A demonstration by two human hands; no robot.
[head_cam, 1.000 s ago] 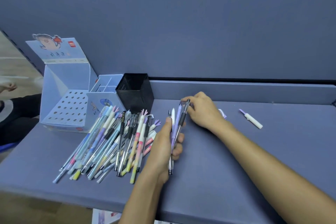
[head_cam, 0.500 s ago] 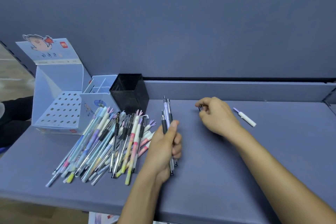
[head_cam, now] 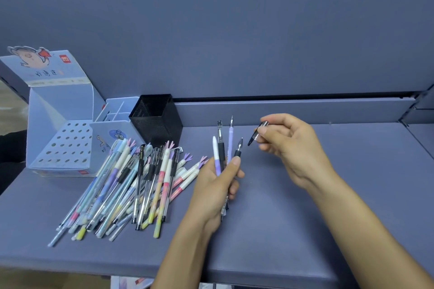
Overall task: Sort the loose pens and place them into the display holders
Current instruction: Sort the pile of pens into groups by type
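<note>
A cardboard display box point(head_cam: 58, 124), a divided holder point(head_cam: 110, 129) and a black mesh cup point(head_cam: 156, 117) line the bench point(head_cam: 305, 230) at its left rear, loose pens point(head_cam: 131, 185) fanned before them. The left hand point(head_cam: 217, 185) grips four upright pens point(head_cam: 222, 148); the right hand point(head_cam: 288, 143) pinches a black pen cap point(head_cam: 256, 135), bare bench beyond. Both forearms are cut off below.

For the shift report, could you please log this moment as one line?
left hand: holds pens | right hand: holds pen cap | pile: on table | holders: no pens visible

Bare forearms and hands point(head_cam: 218, 185) (no sleeves, no rings)
</note>
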